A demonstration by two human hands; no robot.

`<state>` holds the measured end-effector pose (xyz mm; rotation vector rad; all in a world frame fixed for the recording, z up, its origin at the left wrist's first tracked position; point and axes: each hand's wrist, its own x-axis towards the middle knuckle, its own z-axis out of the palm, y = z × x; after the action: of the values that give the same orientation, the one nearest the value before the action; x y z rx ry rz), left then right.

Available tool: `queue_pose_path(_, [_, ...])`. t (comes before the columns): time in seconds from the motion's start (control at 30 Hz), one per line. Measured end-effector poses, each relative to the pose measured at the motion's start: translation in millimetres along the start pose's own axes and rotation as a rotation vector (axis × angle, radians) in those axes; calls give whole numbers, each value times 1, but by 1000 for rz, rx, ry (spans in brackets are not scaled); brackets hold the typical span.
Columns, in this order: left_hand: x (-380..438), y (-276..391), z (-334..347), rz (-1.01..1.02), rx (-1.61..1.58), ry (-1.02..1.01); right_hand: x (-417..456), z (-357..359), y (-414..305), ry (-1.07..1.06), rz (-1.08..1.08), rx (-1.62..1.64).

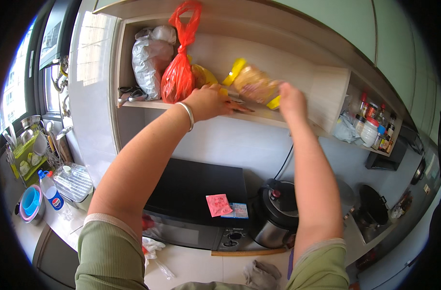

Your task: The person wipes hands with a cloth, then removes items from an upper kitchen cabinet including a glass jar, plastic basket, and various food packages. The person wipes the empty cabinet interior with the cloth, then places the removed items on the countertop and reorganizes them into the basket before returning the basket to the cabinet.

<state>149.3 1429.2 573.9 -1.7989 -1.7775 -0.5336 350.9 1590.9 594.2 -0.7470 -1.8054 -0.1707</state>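
My right hand [293, 101] grips one end of a clear plastic food package [255, 84] with yellow ends. The package hangs tilted in front of the wooden wall shelf [293, 61], blurred by motion. At the shelf's front edge, my left hand [208, 103] reaches in beside a knotted red plastic bag [179, 81]. A silver bangle circles that wrist. Behind the hand sits another yellow package [203, 75], partly hidden. Whether the left fingers hold anything is unclear. A grey-white plastic bag [151, 61] stands at the shelf's left end, above scissors [133, 94].
Below are a black microwave oven [202, 181] carrying a pink sachet [219, 205] and blue-white packet [236, 210], and an electric pressure cooker [278, 214]. Spice jars [371, 130] fill the right cubby. A bottle [51, 190] and dish rack [30, 156] stand left; a wok [371, 204] sits right.
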Motion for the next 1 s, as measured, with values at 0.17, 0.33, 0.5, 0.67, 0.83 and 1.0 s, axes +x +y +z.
queue_pose_path(0.17, [7, -29, 13, 95, 101, 25, -17, -86, 19, -43, 231, 495])
queue_pose_path(0.33, [31, -22, 7, 269, 450, -120, -86, -158, 49, -375, 240, 653])
queue_pose_path(0.5, [30, -14, 11, 109, 303, -56, -135, -113, 48, -740, 243, 295])
queue_pose_path(0.67, [31, -15, 12, 65, 252, 98, -187, -15, 33, -443, -84, 96])
queue_pose_path(0.83, [17, -24, 4, 38, 172, 140, -240, 45, 17, -662, -341, -11])
queue_pose_path(1.0, [3, -35, -5, 2, 82, 101, -173, 4, -20, -300, -209, 689])
